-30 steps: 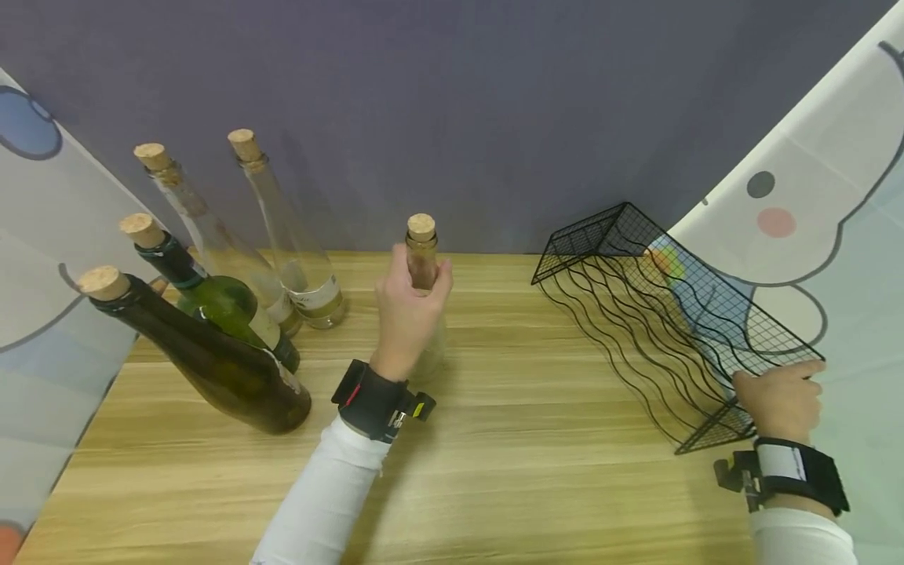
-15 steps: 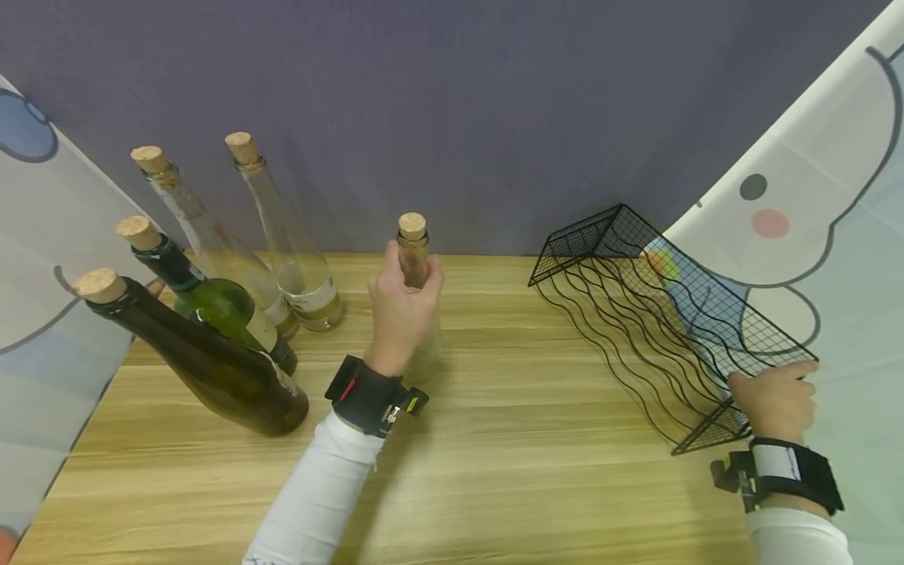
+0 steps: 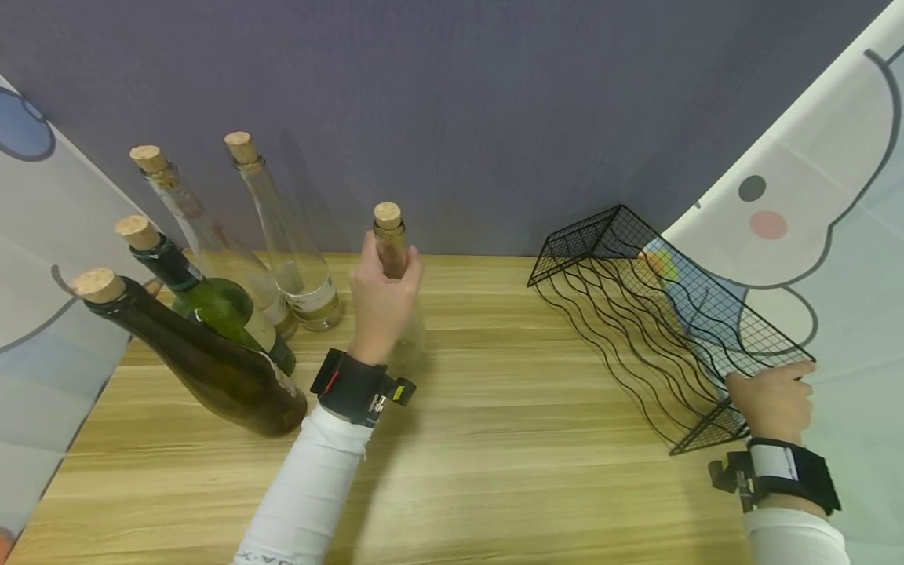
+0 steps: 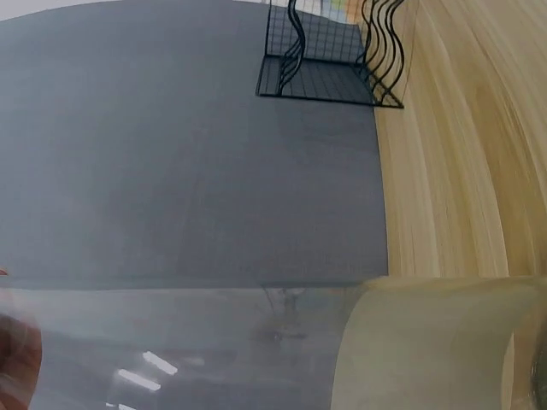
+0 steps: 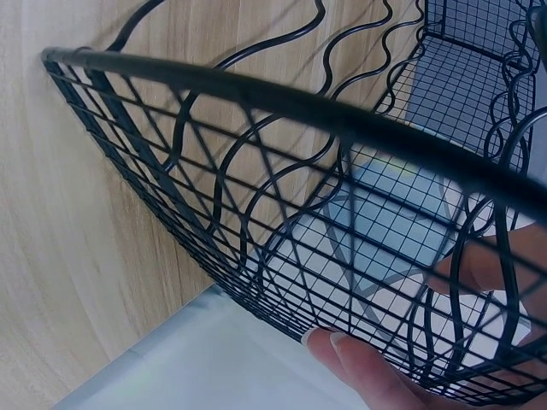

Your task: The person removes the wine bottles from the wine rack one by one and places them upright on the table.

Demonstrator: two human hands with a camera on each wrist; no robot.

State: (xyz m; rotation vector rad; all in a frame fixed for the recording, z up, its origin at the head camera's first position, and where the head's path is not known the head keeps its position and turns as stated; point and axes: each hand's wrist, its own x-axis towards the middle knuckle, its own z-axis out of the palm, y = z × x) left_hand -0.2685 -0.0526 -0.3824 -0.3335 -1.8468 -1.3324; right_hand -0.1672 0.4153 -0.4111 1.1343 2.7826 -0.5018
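A clear glass bottle [image 3: 391, 249] with a cork stands nearly upright at the middle of the table. My left hand [image 3: 381, 302] grips it around the neck, just below the cork. Its see-through body [image 4: 214, 342] fills the bottom of the left wrist view. On the right, a black wire bottle rack [image 3: 575, 245] with wavy rods sits on the table. My right hand [image 3: 773, 400] holds the near right corner of this rack. In the right wrist view, fingertips [image 5: 367, 367] press the outside of the mesh end, and another finger [image 5: 479, 265] shows on the inner side.
Several corked bottles stand on the left: a dark brown one [image 3: 233, 377], a green one [image 3: 222, 306] and two clear ones, the nearer to the middle a clear labelled bottle [image 3: 289, 243]. A grey backdrop [image 3: 459, 118] rises behind the wooden table [image 3: 508, 471].
The left hand has shifted left and slightly toward the backdrop, taking the clear bottle along. The right hand keeps its hold and the rack stays in place.
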